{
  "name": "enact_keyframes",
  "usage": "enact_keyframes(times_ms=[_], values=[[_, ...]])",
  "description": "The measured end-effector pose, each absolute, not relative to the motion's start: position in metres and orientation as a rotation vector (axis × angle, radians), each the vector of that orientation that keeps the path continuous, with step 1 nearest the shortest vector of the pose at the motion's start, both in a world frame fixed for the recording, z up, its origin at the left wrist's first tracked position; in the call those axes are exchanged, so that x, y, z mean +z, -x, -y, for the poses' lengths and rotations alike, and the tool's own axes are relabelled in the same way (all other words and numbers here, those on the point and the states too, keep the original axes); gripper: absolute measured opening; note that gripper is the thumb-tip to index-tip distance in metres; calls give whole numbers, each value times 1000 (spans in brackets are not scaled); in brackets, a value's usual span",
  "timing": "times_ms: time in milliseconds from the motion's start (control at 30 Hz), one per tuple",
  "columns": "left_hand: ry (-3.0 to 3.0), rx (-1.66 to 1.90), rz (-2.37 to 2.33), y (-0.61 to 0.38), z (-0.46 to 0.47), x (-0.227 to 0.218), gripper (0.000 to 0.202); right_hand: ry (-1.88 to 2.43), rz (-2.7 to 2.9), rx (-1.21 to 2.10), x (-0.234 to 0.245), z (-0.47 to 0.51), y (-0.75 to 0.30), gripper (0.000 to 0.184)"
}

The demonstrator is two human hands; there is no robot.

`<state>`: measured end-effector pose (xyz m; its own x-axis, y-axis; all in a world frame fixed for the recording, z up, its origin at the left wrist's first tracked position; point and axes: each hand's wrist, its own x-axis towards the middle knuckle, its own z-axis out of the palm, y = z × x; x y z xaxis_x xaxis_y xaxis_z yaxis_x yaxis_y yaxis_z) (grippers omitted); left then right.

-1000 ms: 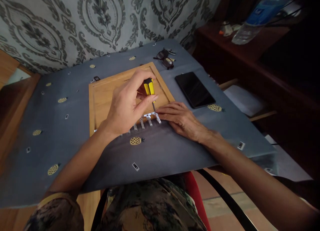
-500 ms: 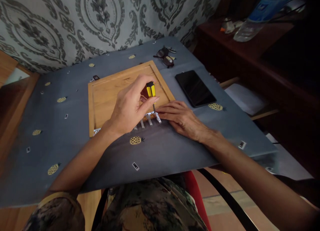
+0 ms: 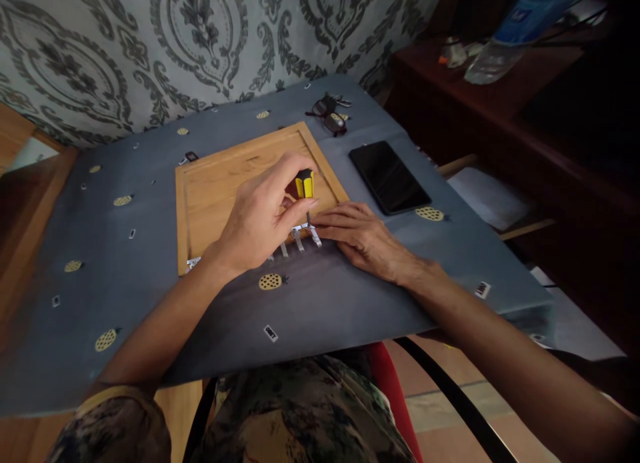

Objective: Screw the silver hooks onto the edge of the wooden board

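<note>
My left hand is closed around a screwdriver with a yellow and black handle, held nearly upright. Its shaft points down at the right end of a shiny metal strip with several hooks, on the near edge of a framed wooden panel. The left part of this strip is partly covered by my left hand. My right hand lies low with its fingers stretched out, fingertips beside the screwdriver's tip and the strip's end. Whether a screw sits under the tip is hidden. Another small metal piece shows at the panel's near left corner.
The panel lies on a table with a blue-grey pineapple-print cloth. To its right are a black phone and, farther back, glasses with keys. A water bottle stands on the dark furniture at right.
The screwdriver's handle has tipped slightly to the right and down, and the left fingers have shifted with it. My right hand and the panel stay in place.
</note>
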<state>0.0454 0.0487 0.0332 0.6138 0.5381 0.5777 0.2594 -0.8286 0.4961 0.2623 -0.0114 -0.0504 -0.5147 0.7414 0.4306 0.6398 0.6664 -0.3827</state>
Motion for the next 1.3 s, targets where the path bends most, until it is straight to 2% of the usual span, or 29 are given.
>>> enact_keyframes(times_ms=[167,333,567,800,1067,1300], values=[[-2438,1032,-670,-46,-49,33,26,1057,2306,224,-51,12,-262,42],[-2587,1045,-585,-47,-49,34,42,1063,2290,234,-51,12,-262,45],[-2546,1102,-692,-49,-43,34,26,1059,2292,206,-50,12,-261,40],[-2627,1135,-751,-50,-37,35,27,1075,2294,254,-48,13,-261,44],[-2539,1059,-643,-48,-41,40,37,1090,2286,281,-49,14,-261,45],[-2461,1008,-572,-45,-49,39,36,1069,2293,236,-49,13,-262,41]])
